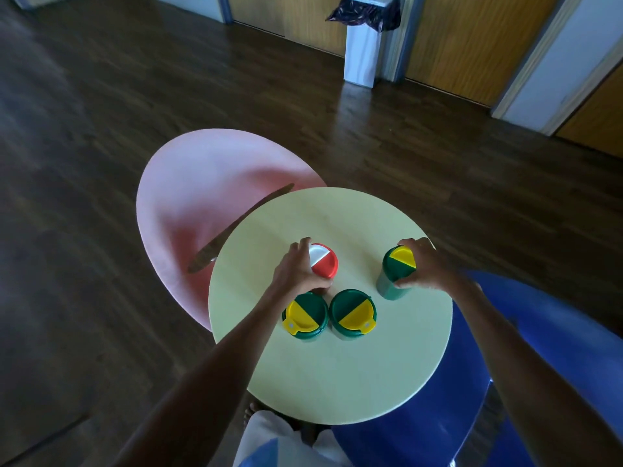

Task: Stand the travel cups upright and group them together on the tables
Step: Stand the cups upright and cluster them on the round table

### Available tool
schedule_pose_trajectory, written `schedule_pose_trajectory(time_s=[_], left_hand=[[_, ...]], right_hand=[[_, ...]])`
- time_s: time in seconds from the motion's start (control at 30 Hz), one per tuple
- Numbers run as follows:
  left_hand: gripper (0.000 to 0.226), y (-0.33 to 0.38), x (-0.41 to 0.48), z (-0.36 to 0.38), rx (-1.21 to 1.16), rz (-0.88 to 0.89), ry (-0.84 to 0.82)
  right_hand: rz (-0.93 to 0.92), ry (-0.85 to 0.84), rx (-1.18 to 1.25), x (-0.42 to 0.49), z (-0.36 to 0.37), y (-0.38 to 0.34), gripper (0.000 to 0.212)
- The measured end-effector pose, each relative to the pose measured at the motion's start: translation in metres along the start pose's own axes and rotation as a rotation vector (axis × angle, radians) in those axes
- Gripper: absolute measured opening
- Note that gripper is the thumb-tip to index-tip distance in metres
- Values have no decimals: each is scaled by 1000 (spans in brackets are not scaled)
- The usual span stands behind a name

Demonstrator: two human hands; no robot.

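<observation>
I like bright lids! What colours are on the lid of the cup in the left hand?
Red and white lid, seen in the head view, gripped by the left hand.

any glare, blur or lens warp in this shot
Head view: dim overall; washed-out glare on the pink table; wide-angle warp bends the door frames; the cup lids, like the red-and-white one, stay sharp; the forearms fall into dark shadow.

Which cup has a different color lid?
The red-and-white-lidded cup, held by the left hand. The other three lids are green and yellow.
</observation>
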State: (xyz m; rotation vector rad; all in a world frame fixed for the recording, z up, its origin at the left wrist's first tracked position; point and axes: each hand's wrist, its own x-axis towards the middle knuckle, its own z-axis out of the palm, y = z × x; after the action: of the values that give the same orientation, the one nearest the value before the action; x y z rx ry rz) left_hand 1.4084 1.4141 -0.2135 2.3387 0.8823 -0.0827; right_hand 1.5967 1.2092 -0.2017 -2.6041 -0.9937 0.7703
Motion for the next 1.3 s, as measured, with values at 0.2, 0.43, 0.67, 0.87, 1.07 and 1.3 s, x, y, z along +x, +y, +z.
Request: schedule_pose_trajectory(time_s=[0.2,0.43,0.67,0.87,1.07,1.3], left_hand=[[94,-7,-2,-6,-41,7,39],[99,-22,0,-15,-88,-33,39],[96,-26,1,-16,-112,8,-10],[102,-23,1,-16,-70,-2,-43],[102,-24,-3,-12,-63,-1,4],[95,-27,-5,-14,-54,50,-25]], right_hand=[[-19,64,73,5,8,-29,94],[-61,66,89,12,30,-77,95],[-98,44,44,17,44,-90,95],[-101,-79,113,18,36,-87,98],[-105,-115,94,16,38,-88,102],[-110,-59,51,12,40,-91,98]])
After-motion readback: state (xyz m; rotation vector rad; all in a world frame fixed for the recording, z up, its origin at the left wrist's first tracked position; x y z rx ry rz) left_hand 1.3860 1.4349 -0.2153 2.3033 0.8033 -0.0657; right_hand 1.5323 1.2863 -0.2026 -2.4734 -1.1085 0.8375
